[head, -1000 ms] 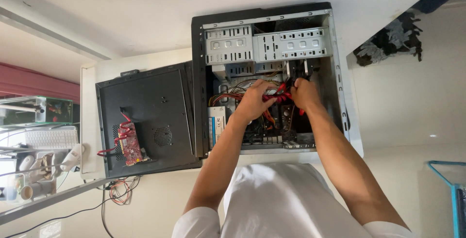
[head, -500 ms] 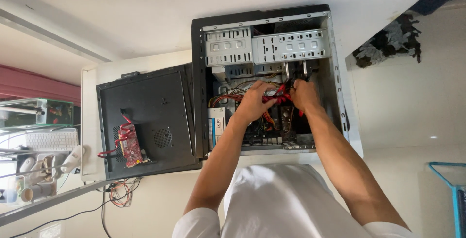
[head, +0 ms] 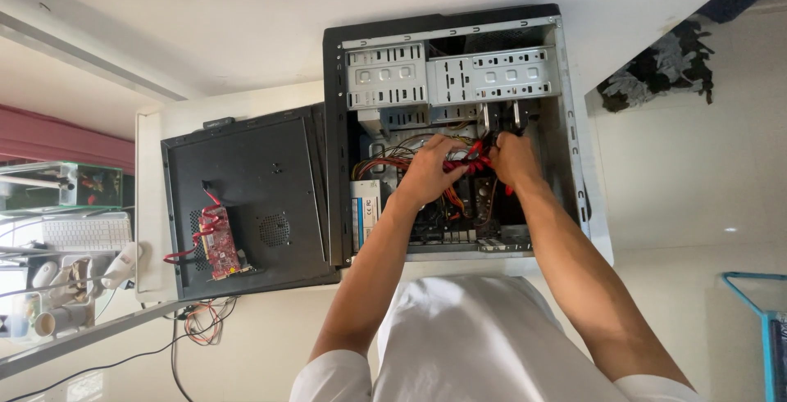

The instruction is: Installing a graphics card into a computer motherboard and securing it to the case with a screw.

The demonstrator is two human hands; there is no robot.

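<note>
A: Status on the hands?

B: Both inside the open computer case (head: pixel 574 156). Left hand (head: pixel 426 174) closed around the red cable bundle (head: pixel 469 156), mid-case, just under the drive cages (head: pixel 451 78). Right hand (head: pixel 515 160) touching the same bundle at the other end; can't tell whether its fingers are pinched shut.

A: How will it handle?

B: My read: light, floppy, slick sheathing. Connectors stiff and brittle, pins fragile. Grip the plug body, not the wires.

A: Anything else nearby?

B: Side panel (head: pixel 246 197) lying beside the case on the desk (head: pixel 147 205), with a red circuit card (head: pixel 217 242) on it, well apart from the hands.
</note>
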